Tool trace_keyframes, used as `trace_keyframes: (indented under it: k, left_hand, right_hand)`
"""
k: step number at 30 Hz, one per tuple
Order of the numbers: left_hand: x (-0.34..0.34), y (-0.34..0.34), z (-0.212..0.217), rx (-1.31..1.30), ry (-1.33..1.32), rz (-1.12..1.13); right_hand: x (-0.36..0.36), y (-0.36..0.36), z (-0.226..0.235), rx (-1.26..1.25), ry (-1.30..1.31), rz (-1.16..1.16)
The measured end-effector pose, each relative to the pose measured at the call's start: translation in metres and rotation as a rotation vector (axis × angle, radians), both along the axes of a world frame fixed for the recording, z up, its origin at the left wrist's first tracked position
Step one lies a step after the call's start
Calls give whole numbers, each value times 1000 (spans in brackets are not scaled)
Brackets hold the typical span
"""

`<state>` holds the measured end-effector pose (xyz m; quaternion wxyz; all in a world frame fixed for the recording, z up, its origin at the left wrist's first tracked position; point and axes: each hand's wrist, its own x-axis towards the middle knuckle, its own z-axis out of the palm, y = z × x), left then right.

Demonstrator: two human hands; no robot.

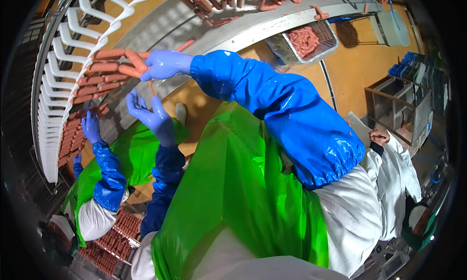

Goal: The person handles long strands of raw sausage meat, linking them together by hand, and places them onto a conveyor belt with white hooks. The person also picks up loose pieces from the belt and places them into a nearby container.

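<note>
My right hand (166, 65), in a purple glove and blue sleeve, is closed around a string of linked sausages (134, 61). The links stretch left to a row of white plastic hooks (68, 46), where more sausage strings (87, 91) hang in loops. Just below, my left hand (153, 118) is raised with its fingers apart and nothing visibly gripped. A thin end of casing (152, 88) dangles between the two hands, close to the left fingertips. Whether those fingertips touch it, I cannot tell.
A co-worker's gloved hand (91, 127) is at the hanging sausages on the left. Along the top runs a metal table (233, 32) with more sausages. Beyond my right sleeve stands a crate (328, 44) of ground meat. At right, a person in a white coat (396, 173) holds a pen.
</note>
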<state>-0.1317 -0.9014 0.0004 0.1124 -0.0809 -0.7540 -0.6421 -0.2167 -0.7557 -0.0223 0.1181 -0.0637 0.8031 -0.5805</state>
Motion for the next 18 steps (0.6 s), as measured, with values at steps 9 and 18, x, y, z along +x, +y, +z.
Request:
trace_keyframes:
  k: [9,18]
  left_hand:
    - [-75,-34,42,19,-508,-286]
    - [-115,-55,-75,-604,-47,-505]
  right_hand:
    - [35,-26,-58,-77,490,-292]
    - [9,-30,-69,-1050,-659,-263]
